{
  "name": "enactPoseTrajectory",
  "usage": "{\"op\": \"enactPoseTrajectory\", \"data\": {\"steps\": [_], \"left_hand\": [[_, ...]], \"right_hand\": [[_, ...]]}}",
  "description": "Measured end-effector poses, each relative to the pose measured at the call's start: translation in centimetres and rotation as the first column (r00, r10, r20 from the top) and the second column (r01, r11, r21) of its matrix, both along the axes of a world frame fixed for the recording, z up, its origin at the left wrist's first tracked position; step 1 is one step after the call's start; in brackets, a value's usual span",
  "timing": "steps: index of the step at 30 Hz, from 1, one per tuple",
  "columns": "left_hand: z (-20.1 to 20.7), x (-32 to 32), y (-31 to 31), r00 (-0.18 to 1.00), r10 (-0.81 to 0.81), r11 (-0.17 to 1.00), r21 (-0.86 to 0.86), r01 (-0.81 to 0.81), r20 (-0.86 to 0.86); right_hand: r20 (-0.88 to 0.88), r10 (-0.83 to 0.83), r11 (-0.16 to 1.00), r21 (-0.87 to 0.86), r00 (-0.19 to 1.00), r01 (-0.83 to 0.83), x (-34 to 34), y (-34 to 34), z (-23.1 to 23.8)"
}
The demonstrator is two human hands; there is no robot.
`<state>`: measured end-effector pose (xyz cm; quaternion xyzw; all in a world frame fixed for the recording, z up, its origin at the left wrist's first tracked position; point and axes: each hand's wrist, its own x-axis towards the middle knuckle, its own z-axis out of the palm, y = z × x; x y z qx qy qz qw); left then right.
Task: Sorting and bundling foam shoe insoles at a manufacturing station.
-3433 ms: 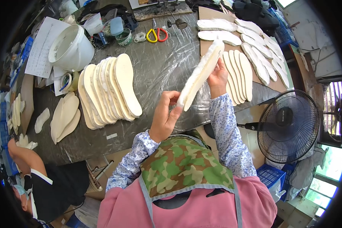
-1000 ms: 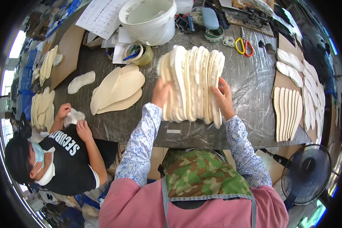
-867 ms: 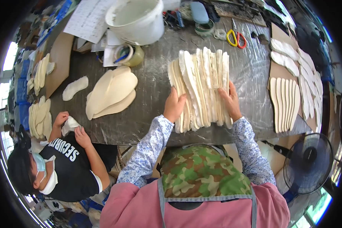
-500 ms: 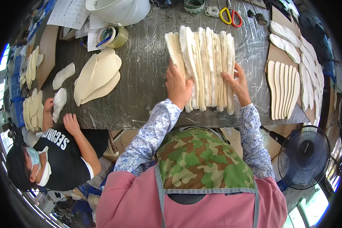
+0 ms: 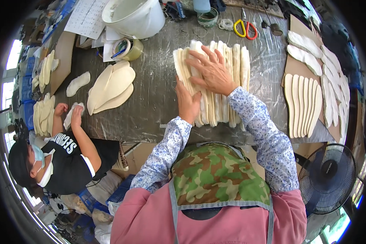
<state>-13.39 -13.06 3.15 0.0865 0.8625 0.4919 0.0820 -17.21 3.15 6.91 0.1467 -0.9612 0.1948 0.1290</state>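
Observation:
A row of cream, fleecy insoles [image 5: 234,69] stands on edge, packed side by side on the table before me. My right hand [image 5: 211,71] lies across the top of the row, its fingers spread and pointing up and left. At the row's left side, my left hand [image 5: 188,101] rests with fingers stretched along the outermost insoles and the thumb apart over them. Part of those fingers is hidden against the insoles.
Left on the dark plastic-covered table [image 5: 150,81] lie flat insoles [image 5: 112,87]. A co-worker's hands [image 5: 75,118] handle a white piece. A white bucket [image 5: 136,20], a tub [image 5: 132,49] and scissors [image 5: 245,30] sit at the back. Insoles [image 5: 301,105] and a fan [image 5: 328,177] are at right.
My right hand has left the row's right side and now lies flat across its top. The left hand stays at the left side. The co-worker's hand has moved onto the white piece.

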Motion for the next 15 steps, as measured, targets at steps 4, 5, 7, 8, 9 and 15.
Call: {"op": "enactPoseTrajectory", "data": {"steps": [4, 5, 7, 8, 9, 15], "left_hand": [[-1.0, -0.5, -2.2, 0.995, 0.101, 0.993, 0.065, -0.102, 0.018], [-1.1, -0.6, -2.6, 0.991, 0.125, 0.989, 0.070, -0.127, 0.036], [-1.5, -0.7, -2.9, 0.990, 0.135, 0.986, 0.088, -0.139, 0.048], [-1.7, -0.7, -2.7, 0.991, 0.084, 0.982, 0.159, -0.100, 0.103], [-1.8, -0.6, -2.6, 0.988, 0.027, 0.971, 0.231, -0.063, 0.154], [-1.3, -1.1, -4.3, 0.926, -0.005, 0.774, 0.588, -0.235, 0.377]], "right_hand": [[0.122, -0.048, 0.996, 0.075, 0.991, 0.039, -0.6, 1.4, 0.6], [0.120, -0.027, 0.997, 0.080, 0.992, 0.017, -0.8, 1.4, 0.2], [0.089, -0.074, 0.995, 0.072, 0.993, 0.067, -0.8, 1.1, -1.0], [0.128, -0.086, 0.991, 0.117, 0.988, 0.071, -0.9, 0.2, -0.4], [0.110, -0.078, 0.988, 0.141, 0.991, 0.063, -1.5, -0.6, -2.0], [0.146, 0.000, 0.998, 0.064, 0.989, -0.010, -1.3, -0.3, -0.8]]}}
